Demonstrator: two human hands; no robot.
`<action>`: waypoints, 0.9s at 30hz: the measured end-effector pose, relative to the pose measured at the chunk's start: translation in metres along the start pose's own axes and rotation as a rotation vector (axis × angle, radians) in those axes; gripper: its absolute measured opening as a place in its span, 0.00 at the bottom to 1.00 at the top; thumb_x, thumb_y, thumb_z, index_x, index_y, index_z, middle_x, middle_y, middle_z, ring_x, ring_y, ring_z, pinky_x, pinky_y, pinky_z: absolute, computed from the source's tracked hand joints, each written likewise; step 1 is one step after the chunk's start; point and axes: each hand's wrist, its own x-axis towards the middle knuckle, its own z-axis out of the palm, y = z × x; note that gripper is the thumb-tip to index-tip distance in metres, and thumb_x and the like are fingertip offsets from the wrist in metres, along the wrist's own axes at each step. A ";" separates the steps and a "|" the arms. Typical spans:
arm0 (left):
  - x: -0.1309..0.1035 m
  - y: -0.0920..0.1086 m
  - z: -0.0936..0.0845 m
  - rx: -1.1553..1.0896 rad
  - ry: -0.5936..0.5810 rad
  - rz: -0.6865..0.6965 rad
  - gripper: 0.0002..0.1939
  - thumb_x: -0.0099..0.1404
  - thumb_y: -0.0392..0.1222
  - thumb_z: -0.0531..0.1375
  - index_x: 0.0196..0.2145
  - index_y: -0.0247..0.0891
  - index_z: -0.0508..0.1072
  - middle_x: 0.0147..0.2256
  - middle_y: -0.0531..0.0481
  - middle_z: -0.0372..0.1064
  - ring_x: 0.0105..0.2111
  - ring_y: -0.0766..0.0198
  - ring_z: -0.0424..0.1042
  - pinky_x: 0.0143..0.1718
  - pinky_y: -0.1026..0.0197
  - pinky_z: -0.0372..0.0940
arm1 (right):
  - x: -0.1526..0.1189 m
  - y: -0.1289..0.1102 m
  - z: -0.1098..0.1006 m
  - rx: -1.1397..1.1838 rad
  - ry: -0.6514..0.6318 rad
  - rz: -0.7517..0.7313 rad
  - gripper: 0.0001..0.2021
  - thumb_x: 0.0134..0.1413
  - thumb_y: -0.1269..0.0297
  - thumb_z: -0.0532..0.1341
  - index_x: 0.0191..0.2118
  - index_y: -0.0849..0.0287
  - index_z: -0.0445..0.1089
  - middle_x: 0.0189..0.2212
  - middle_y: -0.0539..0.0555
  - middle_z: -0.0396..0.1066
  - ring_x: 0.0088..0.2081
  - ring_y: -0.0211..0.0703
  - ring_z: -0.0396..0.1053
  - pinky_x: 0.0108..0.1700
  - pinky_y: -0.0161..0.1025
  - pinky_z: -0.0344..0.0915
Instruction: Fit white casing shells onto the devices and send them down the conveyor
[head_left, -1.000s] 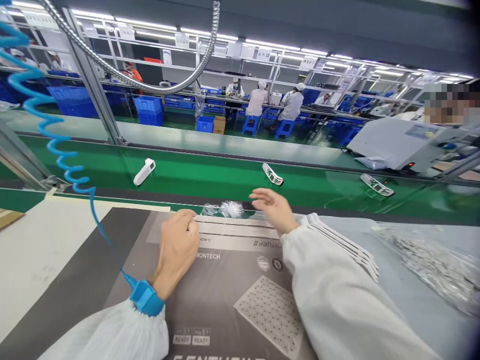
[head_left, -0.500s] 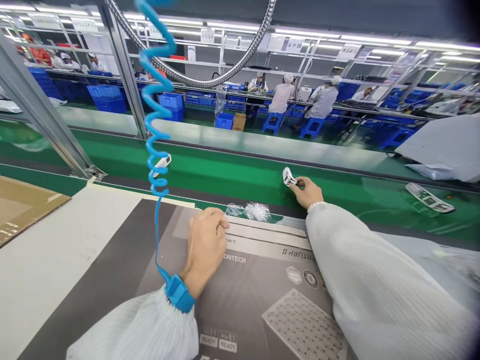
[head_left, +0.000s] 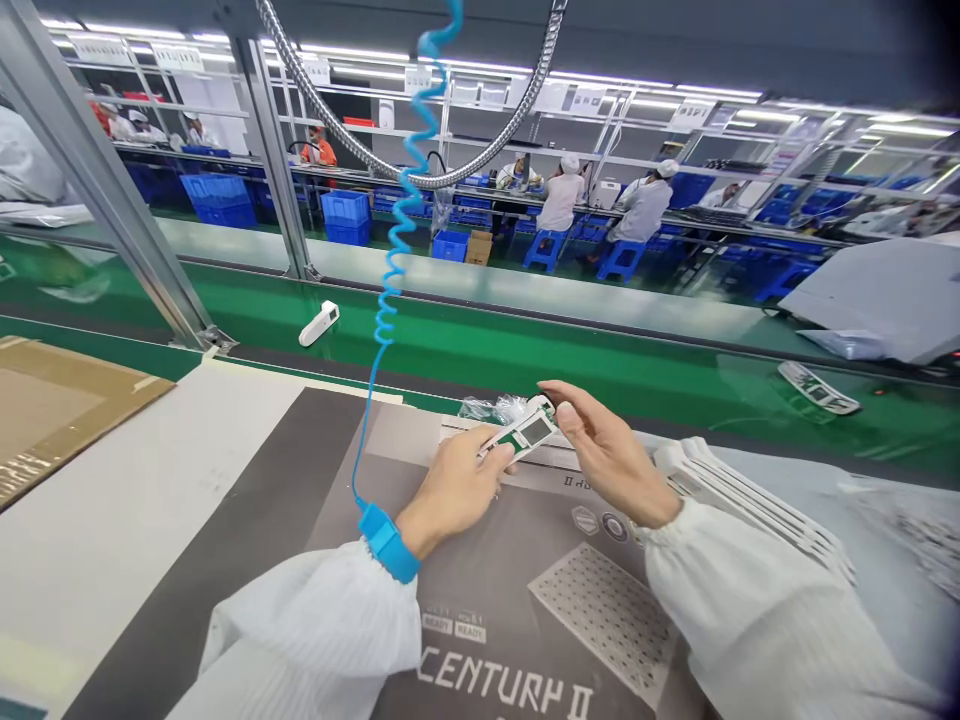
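Observation:
My left hand [head_left: 459, 487] and my right hand [head_left: 609, 452] hold one white handheld device housing [head_left: 537, 428] between them, above the printed grey box [head_left: 480, 560]. A green circuit board and a small grey screen show inside the housing. The left fingers and thumb grip its lower end; the right thumb and fingers close around its upper end. A blue wrist strap [head_left: 388, 542] with a coiled cord sits on my left wrist. Crumpled clear plastic [head_left: 491, 408] lies just behind the housing, partly hidden by it.
A white device [head_left: 320, 323] lies on the green conveyor belt [head_left: 450, 335], and an open housing [head_left: 817, 388] lies farther right. Several white shells [head_left: 750, 500] are lined up beside my right forearm. Cardboard [head_left: 82, 405] lies at left. A blue coiled cord [head_left: 405, 210] hangs in front.
My right hand has drawn back from over the belt with the white housing. My left hand has moved right from the box and now grips the housing too.

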 end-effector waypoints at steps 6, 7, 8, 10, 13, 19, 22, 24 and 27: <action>-0.004 0.004 0.003 0.316 0.140 0.001 0.12 0.67 0.44 0.53 0.38 0.42 0.76 0.33 0.48 0.76 0.35 0.58 0.73 0.38 0.60 0.63 | -0.005 0.008 0.008 -0.562 0.202 -0.488 0.05 0.63 0.61 0.59 0.36 0.54 0.70 0.36 0.52 0.74 0.35 0.42 0.69 0.42 0.44 0.58; -0.003 0.004 0.002 0.335 0.158 -0.033 0.12 0.67 0.44 0.53 0.38 0.42 0.76 0.33 0.48 0.76 0.35 0.58 0.73 0.38 0.61 0.63 | -0.005 0.005 0.011 -0.637 0.224 -0.509 0.06 0.64 0.62 0.59 0.34 0.54 0.70 0.35 0.51 0.75 0.35 0.42 0.68 0.42 0.45 0.56; -0.001 0.003 0.000 0.344 0.193 -0.074 0.11 0.67 0.44 0.53 0.37 0.42 0.76 0.32 0.47 0.76 0.34 0.58 0.73 0.37 0.61 0.62 | -0.006 0.002 0.013 -0.683 0.224 -0.520 0.07 0.64 0.63 0.59 0.33 0.54 0.69 0.34 0.50 0.75 0.35 0.42 0.68 0.44 0.45 0.54; 0.004 0.000 -0.006 0.326 0.313 -0.154 0.11 0.67 0.44 0.53 0.35 0.40 0.74 0.31 0.47 0.76 0.33 0.58 0.73 0.35 0.61 0.62 | -0.004 -0.002 0.019 -0.682 0.166 -0.514 0.09 0.65 0.64 0.57 0.32 0.54 0.68 0.34 0.50 0.76 0.37 0.43 0.67 0.47 0.46 0.52; 0.012 -0.006 -0.020 0.158 0.449 -0.192 0.12 0.68 0.45 0.51 0.33 0.37 0.71 0.32 0.46 0.76 0.26 0.63 0.70 0.30 0.62 0.61 | 0.008 0.009 0.030 -0.579 0.079 -0.285 0.09 0.65 0.63 0.54 0.33 0.54 0.66 0.34 0.51 0.74 0.37 0.44 0.67 0.48 0.46 0.52; 0.011 -0.002 -0.030 -0.187 0.442 -0.189 0.15 0.65 0.49 0.55 0.33 0.34 0.71 0.30 0.46 0.73 0.20 0.69 0.65 0.22 0.65 0.61 | 0.033 0.051 0.042 -0.630 0.076 0.095 0.04 0.58 0.66 0.57 0.33 0.56 0.68 0.34 0.54 0.74 0.40 0.50 0.67 0.43 0.46 0.52; 0.009 0.003 -0.028 -0.211 0.449 -0.216 0.15 0.64 0.49 0.57 0.33 0.33 0.72 0.26 0.49 0.71 0.20 0.69 0.64 0.22 0.66 0.61 | 0.019 0.055 0.017 -0.682 0.095 0.085 0.06 0.60 0.60 0.57 0.39 0.54 0.69 0.40 0.54 0.74 0.43 0.49 0.68 0.45 0.46 0.53; 0.009 0.006 -0.027 -0.231 0.443 -0.220 0.16 0.63 0.51 0.58 0.33 0.33 0.73 0.24 0.50 0.69 0.21 0.69 0.64 0.22 0.66 0.60 | 0.000 0.056 -0.012 -0.766 0.124 0.114 0.09 0.61 0.57 0.55 0.37 0.54 0.71 0.38 0.54 0.73 0.42 0.49 0.69 0.43 0.45 0.53; 0.008 0.009 -0.026 -0.250 0.421 -0.215 0.16 0.62 0.51 0.59 0.32 0.33 0.73 0.22 0.52 0.67 0.21 0.69 0.63 0.22 0.67 0.60 | -0.038 0.068 -0.062 -1.013 0.171 0.209 0.11 0.61 0.57 0.55 0.33 0.54 0.71 0.35 0.54 0.73 0.41 0.51 0.69 0.41 0.46 0.53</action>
